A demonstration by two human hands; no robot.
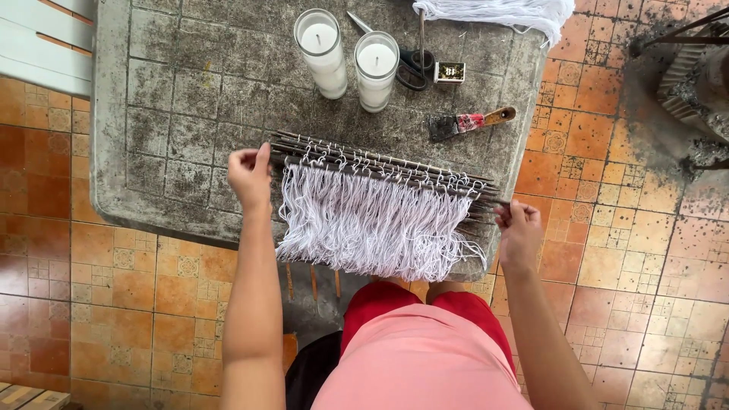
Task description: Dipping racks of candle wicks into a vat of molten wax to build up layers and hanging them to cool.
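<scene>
Soft, even daylight fills the scene, bright without harsh glare. Shadows are faint and diffuse: a dim one sits under the table (114, 205) edge toward six o'clock. The two glass candles (320, 53) at twelve o'clock carry mild highlights on their rims. Focus is sharp at the centre; wide-angle distortion bends the floor tiles (45, 152) near nine and three o'clock, with little motion blur

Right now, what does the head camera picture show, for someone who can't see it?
Two hands, left hand and right hand, hold the ends of a bundle of thin rods hung with white strings over a worn table. Two glass candles stand behind.
</scene>
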